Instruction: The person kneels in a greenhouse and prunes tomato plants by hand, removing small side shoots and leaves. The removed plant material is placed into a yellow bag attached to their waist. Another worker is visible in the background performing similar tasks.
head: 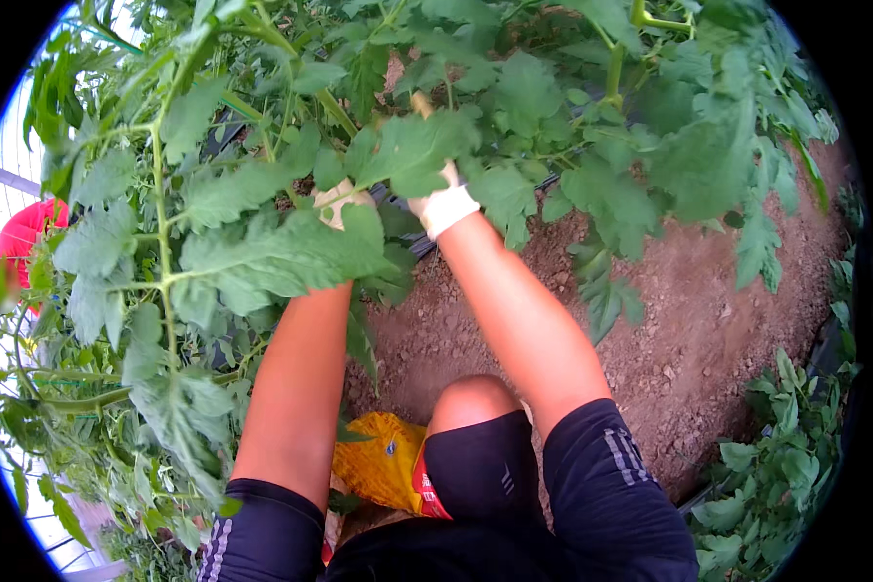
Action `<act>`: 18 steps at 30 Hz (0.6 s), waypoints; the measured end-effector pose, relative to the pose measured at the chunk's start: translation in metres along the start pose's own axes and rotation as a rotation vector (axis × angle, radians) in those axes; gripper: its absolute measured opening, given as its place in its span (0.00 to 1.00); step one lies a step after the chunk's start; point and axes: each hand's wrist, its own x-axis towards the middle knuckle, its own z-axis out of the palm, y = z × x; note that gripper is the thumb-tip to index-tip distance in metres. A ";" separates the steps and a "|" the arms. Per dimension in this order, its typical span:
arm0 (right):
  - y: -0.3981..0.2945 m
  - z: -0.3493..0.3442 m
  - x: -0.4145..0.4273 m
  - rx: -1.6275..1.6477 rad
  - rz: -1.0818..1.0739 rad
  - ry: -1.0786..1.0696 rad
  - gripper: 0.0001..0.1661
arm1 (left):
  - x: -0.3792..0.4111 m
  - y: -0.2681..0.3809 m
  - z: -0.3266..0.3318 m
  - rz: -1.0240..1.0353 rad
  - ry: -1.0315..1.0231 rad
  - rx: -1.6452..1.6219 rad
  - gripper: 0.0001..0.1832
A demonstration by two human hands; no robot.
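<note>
Both of my arms reach forward into leafy tomato plants [284, 254]. My left hand [338, 202], in a white glove, is partly covered by a large leaf near the base of the foliage. To its right is my right hand [440, 200], also in a white glove, with its fingers partly behind a leaf [418, 149]. Leaves hide what either hand touches or holds. Dark plastic mulch film [418, 244] shows between and below the hands. A thick green tomato stem [335, 113] slants down towards my left hand.
Bare soil [669, 327] lies on the right, with more plants [764, 473] at its far side. A yellow and red plastic sack [378, 458] is beside my knee. Vines crowd the left, where a person in red [25, 236] is behind them. Green twine [240, 108] crosses the leaves.
</note>
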 end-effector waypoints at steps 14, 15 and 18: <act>0.059 -0.032 0.084 -1.444 0.234 -0.281 0.16 | 0.026 0.016 0.033 -0.106 0.019 -0.339 0.15; 0.058 -0.033 0.090 -1.453 0.268 -0.290 0.16 | 0.028 0.015 0.034 -0.116 0.015 -0.388 0.15; 0.060 -0.024 0.094 -1.463 0.351 -0.329 0.14 | 0.018 0.001 0.035 -0.179 -0.007 -0.515 0.15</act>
